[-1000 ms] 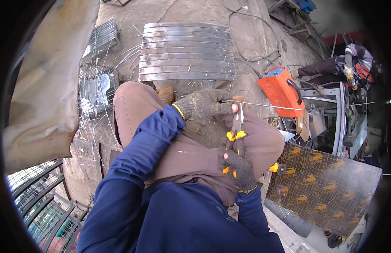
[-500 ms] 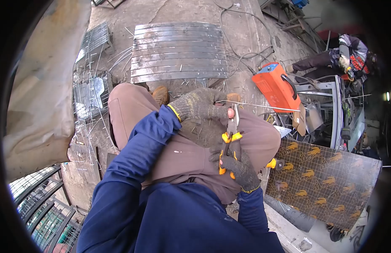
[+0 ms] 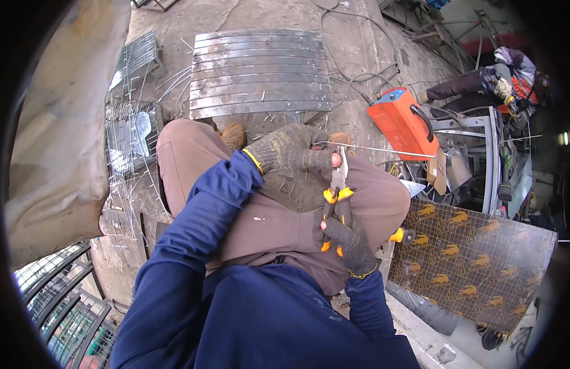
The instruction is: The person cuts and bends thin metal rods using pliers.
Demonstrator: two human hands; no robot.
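A thin metal rod (image 3: 383,150) runs rightward from my left hand (image 3: 291,149), whose gloved fingers are closed around its near end. The bare thumb tip pokes out of the glove beside the rod. Pliers (image 3: 338,195) with orange-and-black handles stand nearly upright in the view, their jaws right by that thumb and overlapping the rod. My right hand (image 3: 352,245), also gloved, is wrapped around the plier handles. Both hands are above my lap, between my spread knees.
A slatted metal panel (image 3: 260,74) lies on the floor ahead. To the right are an orange machine (image 3: 403,123) with cables, a metal frame (image 3: 489,154) and a printed board (image 3: 472,261). Another person (image 3: 512,83) works at far right. Wire mesh (image 3: 128,144) stands at left.
The pliers have turned slightly more upright, and my right hand has shifted up a little. The rod's far end sits slightly higher in view. Both hands keep their grip.
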